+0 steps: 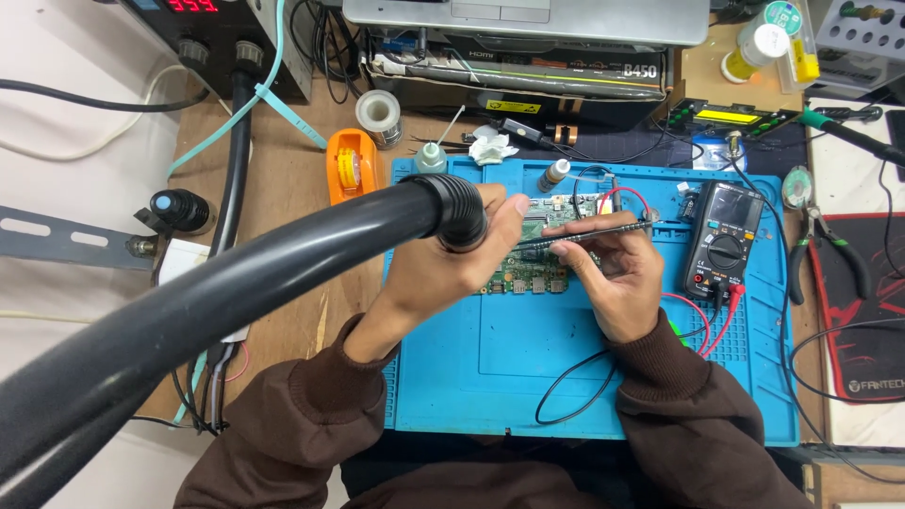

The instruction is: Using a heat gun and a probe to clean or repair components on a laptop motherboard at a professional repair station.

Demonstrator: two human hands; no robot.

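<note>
We take the blue silicone work mat (528,377) as our landmark and read from its left. Off its left edge, on the wooden bench, sits an orange tape dispenser (350,165), with a spool of solder wire (381,115) just behind it. From the lower left a thick black hose sweeps up over the mat to the hot-air handle (459,215), and our left hand (443,269) is wrapped around that handle, fingers closed, with the nozzle end hidden behind the hand. The green circuit board (528,254) lies on the upper middle of the mat, directly under and between both hands, its long axis running left to right. Our right hand (617,273) pinches a thin dark tool, probably tweezers (589,231); its shaft lies nearly level, tip pointing left toward the board's centre. The right hand's fingertips sit closer to the board surface than the left's. Near the mat's right edge rests a black multimeter (724,240), red and black leads trailing below. Beyond that edge lie pliers (830,250).
</note>
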